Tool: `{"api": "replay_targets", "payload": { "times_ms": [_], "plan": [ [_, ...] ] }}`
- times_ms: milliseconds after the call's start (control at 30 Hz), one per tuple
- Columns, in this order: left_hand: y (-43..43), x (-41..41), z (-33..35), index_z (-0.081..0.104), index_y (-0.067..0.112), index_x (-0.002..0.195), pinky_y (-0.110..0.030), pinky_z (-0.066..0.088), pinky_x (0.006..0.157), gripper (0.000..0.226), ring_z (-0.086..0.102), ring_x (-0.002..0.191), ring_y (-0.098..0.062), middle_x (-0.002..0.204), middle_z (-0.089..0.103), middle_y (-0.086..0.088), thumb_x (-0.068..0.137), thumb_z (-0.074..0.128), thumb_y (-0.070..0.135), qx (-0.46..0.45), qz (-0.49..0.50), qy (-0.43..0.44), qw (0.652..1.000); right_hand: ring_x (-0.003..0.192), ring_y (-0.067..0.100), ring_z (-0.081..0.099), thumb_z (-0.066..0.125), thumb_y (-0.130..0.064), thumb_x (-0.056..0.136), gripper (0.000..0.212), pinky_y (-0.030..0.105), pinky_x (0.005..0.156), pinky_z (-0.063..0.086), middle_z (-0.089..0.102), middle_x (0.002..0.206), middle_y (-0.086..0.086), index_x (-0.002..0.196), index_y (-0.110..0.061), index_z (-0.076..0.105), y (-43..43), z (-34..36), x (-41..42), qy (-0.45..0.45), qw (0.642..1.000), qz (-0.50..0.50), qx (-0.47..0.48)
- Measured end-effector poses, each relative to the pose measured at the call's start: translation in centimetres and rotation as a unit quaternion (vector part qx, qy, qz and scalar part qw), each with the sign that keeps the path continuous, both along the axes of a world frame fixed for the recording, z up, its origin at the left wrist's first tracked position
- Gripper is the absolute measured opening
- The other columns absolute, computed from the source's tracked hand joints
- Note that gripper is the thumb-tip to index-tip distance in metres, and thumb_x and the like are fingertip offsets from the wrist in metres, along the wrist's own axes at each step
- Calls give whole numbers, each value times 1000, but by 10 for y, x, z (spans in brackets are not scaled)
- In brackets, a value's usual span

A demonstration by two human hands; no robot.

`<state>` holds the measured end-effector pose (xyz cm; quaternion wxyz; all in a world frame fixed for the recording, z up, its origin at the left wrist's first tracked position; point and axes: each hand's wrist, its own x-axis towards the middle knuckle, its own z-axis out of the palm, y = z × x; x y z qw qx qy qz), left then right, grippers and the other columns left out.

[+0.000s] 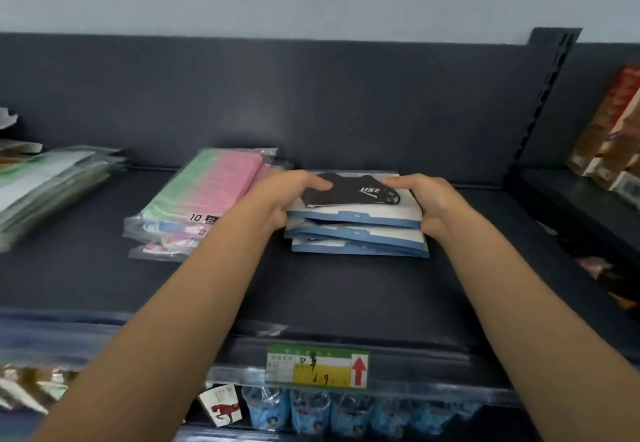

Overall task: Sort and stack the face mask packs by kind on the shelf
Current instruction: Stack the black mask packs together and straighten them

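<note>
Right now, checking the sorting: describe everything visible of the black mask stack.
The black mask stack lies flat on the shelf beside the pink-green packs. Several white card packs with blue front edges, slightly uneven; the top shows a black mask with white lettering. Left hand and right hand grip its sides.

Three piles on my shelf [346, 285].
I count three black-mask packs [356, 230], about three pink-and-green packs [201, 195]; the pale green pile [45, 185] blurs beyond counting.
</note>
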<state>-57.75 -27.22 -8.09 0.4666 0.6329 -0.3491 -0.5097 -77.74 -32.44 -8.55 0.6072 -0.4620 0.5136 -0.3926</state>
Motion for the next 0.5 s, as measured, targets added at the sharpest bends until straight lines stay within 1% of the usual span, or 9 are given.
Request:
{"api": "replay_targets", "payload": {
  "times_ms": [67,100,133,200,267,300,367,433,500],
  "plan": [
    [3,3,3,63,5,115,-35,61,69,38,72,87,-24,108,71,-11,77,71,4,-17,-7,51,999,73,29,72,75,0,73,48,42,57,60,70,100,21,117,6,57,-5,2,-5,-8,1000,-26,12],
    [4,4,3,64,4,110,-32,61,62,28,72,78,-22,100,72,-11,82,66,0,-27,-8,69,997,66,27,71,70,6,75,45,37,47,58,69,97,21,117,8,56,-8,1,-7,-6,999,-38,15],
    [6,4,3,65,3,105,-30,60,58,23,72,73,-21,94,73,-11,83,63,-3,-35,-12,80,996,64,27,70,68,9,75,41,34,44,56,69,96,22,115,9,57,-8,1,-9,-7,999,-46,17],
    [9,2,3,66,1,104,-32,60,65,22,72,75,-23,91,73,-12,84,60,-7,-63,-14,68,996,70,28,71,69,10,72,41,34,48,57,70,98,24,112,12,60,-11,-2,-14,-22,998,-63,5],
    [10,-2,4,64,3,111,-36,58,76,30,71,86,-25,101,73,-13,84,58,-11,-130,9,28,991,74,26,73,71,7,73,34,32,55,58,73,95,21,107,8,65,-6,1,-15,-49,995,-81,-43],
    [11,-3,5,61,7,118,-35,57,80,38,70,92,-23,107,72,-11,85,58,-11,-174,25,10,984,76,23,73,70,5,77,28,29,58,59,74,95,17,105,3,68,-1,4,-14,-58,991,-85,-91],
    [12,-4,6,46,19,138,-27,54,89,58,66,106,-13,122,67,1,88,59,-7,-261,35,-42,964,85,13,72,66,1,85,27,25,72,59,74,99,3,107,-15,70,9,9,-11,-56,974,-72,-208],
    [14,-5,5,23,34,151,-23,45,100,74,55,122,-4,140,53,12,93,58,3,-319,4,-115,941,96,5,69,62,-3,90,35,21,83,56,72,105,-9,113,-30,65,18,13,-6,-48,955,-46,-290],
    [14,-7,4,9,37,153,-18,40,105,82,45,132,-1,151,39,15,95,56,4,-348,-20,-134,928,103,4,66,61,-4,91,40,21,87,54,70,111,-11,123,-28,61,18,12,-5,-56,944,-35,-323]
  ]
}}
